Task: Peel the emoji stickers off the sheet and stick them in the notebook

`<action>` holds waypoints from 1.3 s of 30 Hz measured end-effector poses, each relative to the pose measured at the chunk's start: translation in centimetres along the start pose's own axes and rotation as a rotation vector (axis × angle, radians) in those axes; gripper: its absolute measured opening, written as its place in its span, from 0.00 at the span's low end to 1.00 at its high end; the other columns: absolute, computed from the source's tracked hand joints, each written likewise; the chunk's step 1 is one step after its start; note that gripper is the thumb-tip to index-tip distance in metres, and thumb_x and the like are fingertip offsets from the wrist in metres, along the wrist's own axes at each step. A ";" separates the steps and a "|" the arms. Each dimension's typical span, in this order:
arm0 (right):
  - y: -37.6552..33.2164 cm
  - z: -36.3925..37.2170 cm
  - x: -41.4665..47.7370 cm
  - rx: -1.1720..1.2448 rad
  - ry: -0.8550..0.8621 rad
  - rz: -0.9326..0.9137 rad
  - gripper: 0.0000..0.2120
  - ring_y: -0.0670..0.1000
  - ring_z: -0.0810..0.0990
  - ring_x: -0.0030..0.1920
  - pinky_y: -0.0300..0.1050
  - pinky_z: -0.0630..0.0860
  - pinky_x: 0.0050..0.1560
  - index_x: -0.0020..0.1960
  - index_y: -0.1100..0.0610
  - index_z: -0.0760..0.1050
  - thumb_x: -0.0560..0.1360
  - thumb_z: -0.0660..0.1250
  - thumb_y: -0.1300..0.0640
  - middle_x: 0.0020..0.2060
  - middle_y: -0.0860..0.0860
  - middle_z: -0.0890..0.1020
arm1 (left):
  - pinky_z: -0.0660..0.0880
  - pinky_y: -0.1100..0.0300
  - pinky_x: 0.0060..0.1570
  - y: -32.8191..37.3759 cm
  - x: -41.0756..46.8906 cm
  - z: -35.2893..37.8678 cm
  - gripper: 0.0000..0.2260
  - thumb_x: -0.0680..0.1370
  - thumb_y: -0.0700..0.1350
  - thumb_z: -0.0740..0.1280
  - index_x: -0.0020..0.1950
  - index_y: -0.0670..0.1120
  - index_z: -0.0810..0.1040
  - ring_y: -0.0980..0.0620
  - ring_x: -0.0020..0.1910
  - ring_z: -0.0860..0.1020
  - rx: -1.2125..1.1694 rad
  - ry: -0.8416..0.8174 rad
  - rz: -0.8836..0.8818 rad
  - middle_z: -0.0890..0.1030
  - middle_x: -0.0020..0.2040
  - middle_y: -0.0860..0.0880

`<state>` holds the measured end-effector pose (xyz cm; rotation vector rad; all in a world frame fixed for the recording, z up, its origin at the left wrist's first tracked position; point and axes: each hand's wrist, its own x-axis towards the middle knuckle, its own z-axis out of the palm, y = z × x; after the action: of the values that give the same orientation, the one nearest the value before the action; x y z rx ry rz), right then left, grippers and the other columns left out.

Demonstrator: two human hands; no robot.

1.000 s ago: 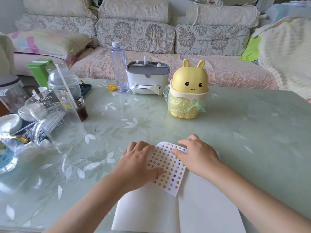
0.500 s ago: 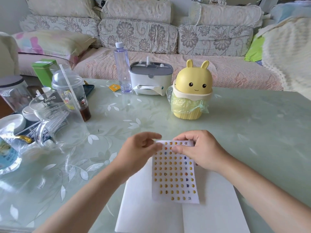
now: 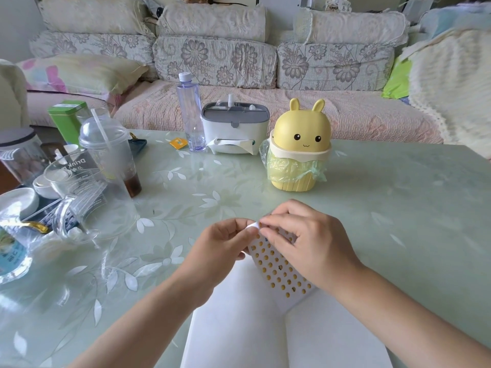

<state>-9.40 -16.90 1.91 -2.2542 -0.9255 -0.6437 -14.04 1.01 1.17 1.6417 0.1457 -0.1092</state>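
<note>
L hand (image 3: 220, 247) fingers (image 3: 235, 228) pinch curled top corner of sticker sheet (image 3: 277, 266). R hand (image 3: 313, 245) fingers curled, pinching sheet's top edge just beside L. Sheet tilted over open notebook (image 3: 239, 328) on surface (image 3: 385, 208).

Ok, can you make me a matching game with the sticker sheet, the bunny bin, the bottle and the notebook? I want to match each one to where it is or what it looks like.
Things:
1. sticker sheet
2. bunny bin
3. bottle
4. notebook

Clues:
A. see-through, upright beside the tissue box
B. white pages, lying open
C. yellow, lined with a bag
D. pinched by the left hand and right hand

Pairs: 1-D, 2-C, 3-A, 4-B
</note>
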 end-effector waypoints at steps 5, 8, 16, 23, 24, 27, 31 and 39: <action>-0.4 -0.4 0.4 -0.030 0.002 -0.048 0.05 0.43 0.78 0.34 0.44 0.75 0.30 0.47 0.48 0.85 0.76 0.72 0.49 0.41 0.42 0.82 | 0.74 0.61 0.48 0.3 -0.2 0.0 0.09 0.82 0.48 0.65 0.51 0.46 0.84 0.56 0.45 0.81 -0.013 -0.015 0.015 0.86 0.48 0.47; -0.6 -0.5 0.6 0.001 0.036 -0.012 0.06 0.42 0.77 0.33 0.43 0.75 0.30 0.46 0.47 0.86 0.75 0.71 0.48 0.40 0.41 0.82 | 0.74 0.61 0.48 0.4 -0.5 0.1 0.07 0.81 0.46 0.67 0.49 0.48 0.85 0.57 0.44 0.80 -0.057 0.025 0.037 0.86 0.45 0.50; -1.3 0.0 0.7 -0.053 0.149 0.018 0.05 0.44 0.76 0.31 0.43 0.74 0.27 0.42 0.48 0.85 0.73 0.71 0.51 0.37 0.42 0.83 | 0.73 0.58 0.50 0.8 -1.0 1.2 0.06 0.77 0.45 0.71 0.46 0.51 0.88 0.57 0.42 0.81 -0.182 0.111 0.068 0.87 0.43 0.49; -1.3 0.0 0.7 -0.041 0.150 0.073 0.07 0.44 0.78 0.33 0.43 0.75 0.30 0.41 0.48 0.84 0.73 0.68 0.50 0.36 0.42 0.82 | 0.77 0.51 0.57 0.6 -0.9 1.3 0.06 0.78 0.46 0.71 0.49 0.46 0.86 0.53 0.48 0.82 -0.208 0.092 0.036 0.87 0.47 0.47; -1.3 -0.1 0.6 -0.028 0.139 0.091 0.07 0.43 0.77 0.32 0.42 0.75 0.30 0.41 0.48 0.84 0.73 0.68 0.50 0.36 0.42 0.82 | 0.77 0.50 0.59 0.6 -0.9 1.3 0.07 0.78 0.46 0.71 0.49 0.45 0.86 0.51 0.49 0.83 -0.216 0.085 0.037 0.86 0.48 0.46; -1.6 -0.6 0.7 0.134 0.052 0.192 0.08 0.38 0.75 0.32 0.36 0.71 0.34 0.43 0.47 0.85 0.73 0.70 0.45 0.37 0.39 0.82 | 0.78 0.48 0.59 0.7 -0.9 1.2 0.09 0.75 0.48 0.72 0.50 0.44 0.86 0.50 0.48 0.83 -0.255 0.074 0.032 0.86 0.47 0.45; -1.5 -1.1 0.7 0.350 -0.044 0.355 0.03 0.44 0.73 0.29 0.37 0.70 0.34 0.42 0.44 0.86 0.74 0.74 0.49 0.36 0.42 0.83 | 0.79 0.48 0.58 0.8 -0.9 0.9 0.11 0.73 0.49 0.73 0.50 0.44 0.86 0.51 0.47 0.83 -0.237 0.063 0.035 0.86 0.47 0.45; -1.7 -1.1 1.2 0.318 -0.099 0.485 0.07 0.42 0.73 0.28 0.31 0.68 0.32 0.39 0.47 0.83 0.76 0.71 0.54 0.26 0.37 0.78 | 0.82 0.52 0.55 0.9 -0.9 1.0 0.09 0.76 0.45 0.72 0.49 0.40 0.84 0.48 0.46 0.84 -0.233 0.083 0.060 0.86 0.45 0.43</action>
<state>-10.12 -16.18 4.04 -2.1164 -0.4520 -0.1558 -14.78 -0.08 2.11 1.4174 0.1656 0.0213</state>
